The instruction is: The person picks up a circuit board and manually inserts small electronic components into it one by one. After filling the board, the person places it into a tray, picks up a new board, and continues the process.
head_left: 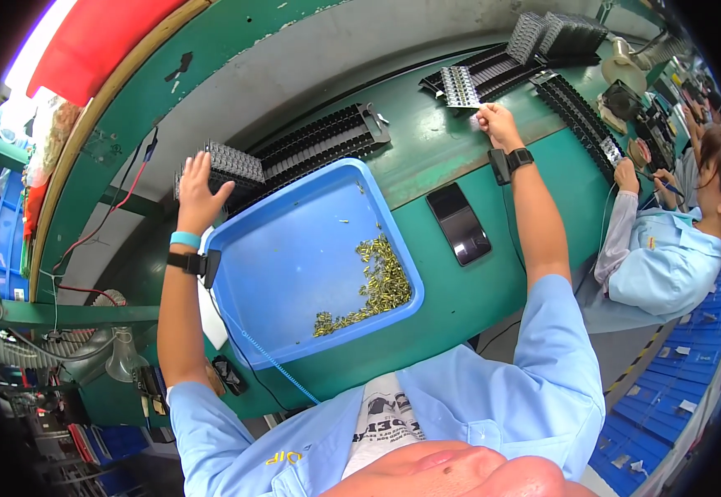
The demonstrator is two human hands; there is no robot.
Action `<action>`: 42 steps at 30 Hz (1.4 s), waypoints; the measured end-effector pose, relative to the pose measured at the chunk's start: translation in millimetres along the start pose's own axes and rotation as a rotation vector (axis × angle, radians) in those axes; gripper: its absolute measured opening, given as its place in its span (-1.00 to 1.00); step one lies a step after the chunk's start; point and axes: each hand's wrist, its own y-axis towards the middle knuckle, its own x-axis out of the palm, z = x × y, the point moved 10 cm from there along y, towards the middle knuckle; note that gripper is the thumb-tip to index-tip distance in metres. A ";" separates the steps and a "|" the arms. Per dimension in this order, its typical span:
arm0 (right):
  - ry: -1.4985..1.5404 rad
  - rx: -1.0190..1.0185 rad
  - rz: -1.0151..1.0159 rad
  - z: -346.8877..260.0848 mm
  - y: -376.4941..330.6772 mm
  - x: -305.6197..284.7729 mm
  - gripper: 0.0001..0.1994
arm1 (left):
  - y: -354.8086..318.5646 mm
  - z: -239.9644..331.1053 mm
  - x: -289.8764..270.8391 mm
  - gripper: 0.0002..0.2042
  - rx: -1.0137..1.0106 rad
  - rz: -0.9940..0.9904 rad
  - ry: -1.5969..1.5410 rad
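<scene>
While my right hand [499, 126] pinches, my left hand [201, 197] is spread

Upper right of frame, a flat, silvery, studded panel [460, 85] seems pinched by its corner; a slack grip could drop it. Upper left, brushing the grey row of upright plates [240, 166] could topple it.

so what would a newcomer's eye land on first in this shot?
Probably the big blue tray at centre, with small brass-coloured pieces heaped toward its right and near sides. Then the right hand, pinching the edge of a silvery panel at upper right, and the left hand, fingers spread at a grey stack beyond the tray's left side.
</scene>
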 end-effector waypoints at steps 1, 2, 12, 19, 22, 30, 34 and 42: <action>0.017 0.018 -0.004 8.0 5.2 -1.8 -0.89 | 2.2 1.4 9.6 -0.13 -0.009 -0.071 0.029; 0.035 0.038 -0.015 16.1 9.0 -2.5 -0.89 | 5.9 8.6 9.3 -0.13 -0.021 -0.075 0.043; -0.099 0.149 0.138 -8.7 -31.0 -23.2 -0.76 | 35.7 74.3 -16.0 -0.43 -0.057 0.054 0.132; -0.210 -0.006 -0.101 -57.5 -166.8 82.5 -0.79 | 56.7 29.6 -26.0 -0.66 -0.203 0.419 -0.169; -0.244 0.069 -0.285 -69.3 -250.4 146.8 -0.82 | 35.3 42.3 -69.4 -0.69 -0.200 0.588 -0.454; -0.213 0.039 -0.598 -71.6 -384.0 271.8 -0.75 | -154.1 140.4 -61.7 -0.72 -0.576 0.165 -1.525; -0.187 0.284 -0.836 -28.8 -432.5 302.3 -0.74 | -235.0 170.4 1.9 -0.60 -0.881 -0.079 -1.797; -0.204 0.158 -0.831 -5.5 -456.4 329.4 -0.71 | -267.4 235.2 13.4 -0.35 -0.973 -0.122 -2.343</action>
